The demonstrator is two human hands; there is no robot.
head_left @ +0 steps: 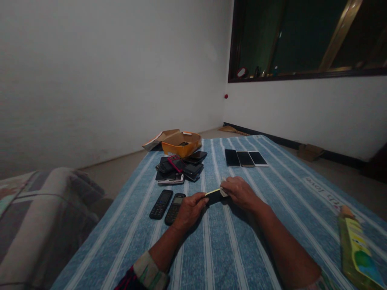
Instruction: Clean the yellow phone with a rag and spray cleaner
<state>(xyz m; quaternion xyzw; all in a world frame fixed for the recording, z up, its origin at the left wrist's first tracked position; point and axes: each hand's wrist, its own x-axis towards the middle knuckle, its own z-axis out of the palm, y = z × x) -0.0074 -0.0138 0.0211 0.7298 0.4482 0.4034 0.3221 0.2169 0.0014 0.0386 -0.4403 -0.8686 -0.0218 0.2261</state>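
Observation:
My left hand [190,210] is closed round the lower end of a dark phone [214,196], held just above the blue striped cloth [272,189]. My right hand [240,192] is closed at the phone's other end, with a small white scrap pinched against it. Two black keypad phones [167,205] lie side by side just left of my left hand. Farther off sits a pile of several phones [179,168], one of them pink.
An orange cardboard box [181,144] with open flaps stands behind the pile. Three smartphones [245,158] lie in a row at the far right of the cloth. A green-yellow bottle [358,251] lies at the right edge. A folded blanket [45,225] sits at left.

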